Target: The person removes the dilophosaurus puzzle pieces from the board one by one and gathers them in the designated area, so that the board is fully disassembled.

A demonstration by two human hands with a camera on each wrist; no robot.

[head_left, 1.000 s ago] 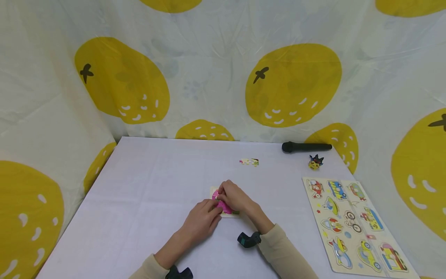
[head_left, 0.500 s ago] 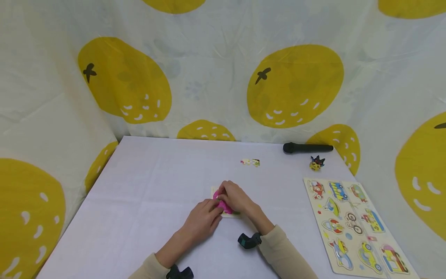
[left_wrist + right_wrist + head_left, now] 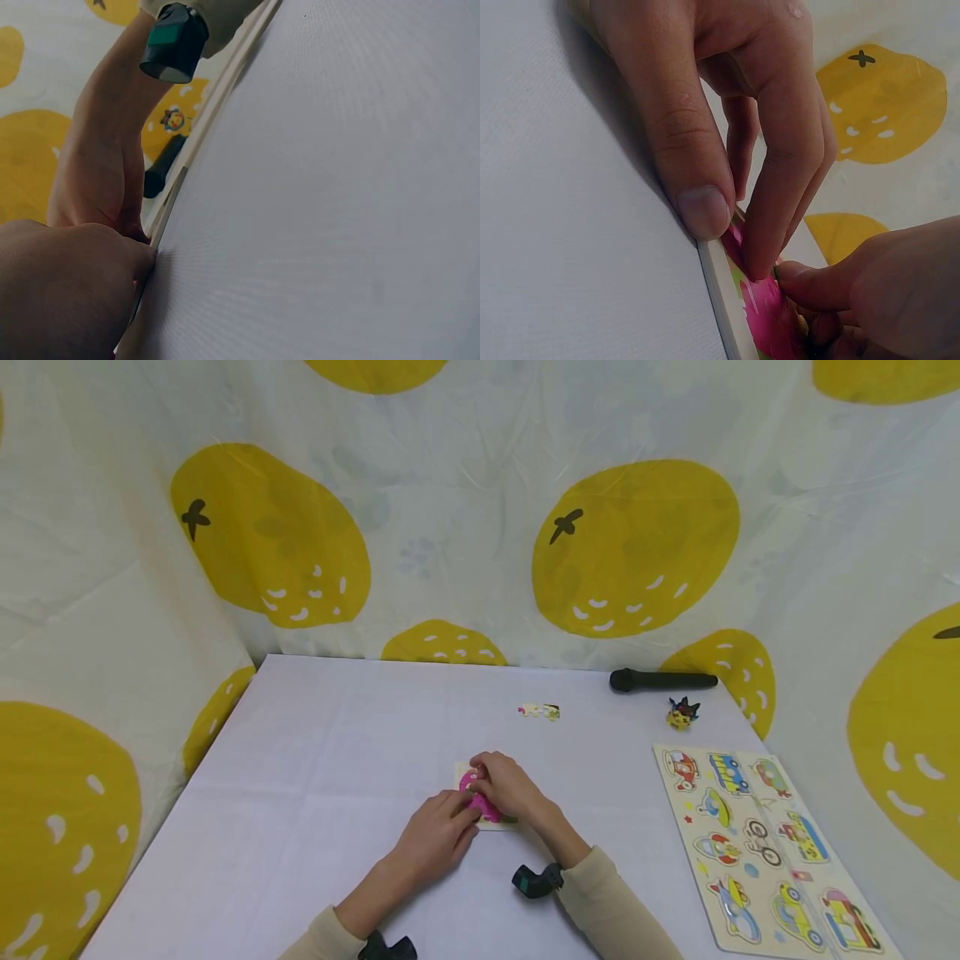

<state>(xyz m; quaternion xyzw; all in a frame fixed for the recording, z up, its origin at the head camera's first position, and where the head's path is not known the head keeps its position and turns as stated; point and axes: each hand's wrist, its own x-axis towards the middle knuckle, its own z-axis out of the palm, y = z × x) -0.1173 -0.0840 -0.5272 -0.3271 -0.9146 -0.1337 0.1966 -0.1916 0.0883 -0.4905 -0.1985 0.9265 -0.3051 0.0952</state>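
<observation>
A small jigsaw puzzle (image 3: 480,807) with a bright pink picture and a pale border lies mid-table in the head view, partly covered by both hands. My left hand (image 3: 431,831) rests at its left side, fingers reaching over the pink area. From the right comes my right hand (image 3: 510,785), its thumb and forefinger bent together at the upper part of the picture. In the right wrist view, the right thumb is at the puzzle's edge and a fingertip on a pink puzzle piece (image 3: 737,241); the left hand's fingertip (image 3: 791,272) meets it there.
Loose puzzle pieces (image 3: 538,712) lie farther back. A black microphone (image 3: 663,680) and a small yellow-and-dark figurine (image 3: 682,713) sit at the back right. A large wooden vehicle puzzle board (image 3: 750,802) takes up the right side. Patterned cloth (image 3: 450,527) hangs behind the table.
The head view shifts very slightly. Both hands stay at the puzzle, with only tiny finger movement of the right hand on the pink area.
</observation>
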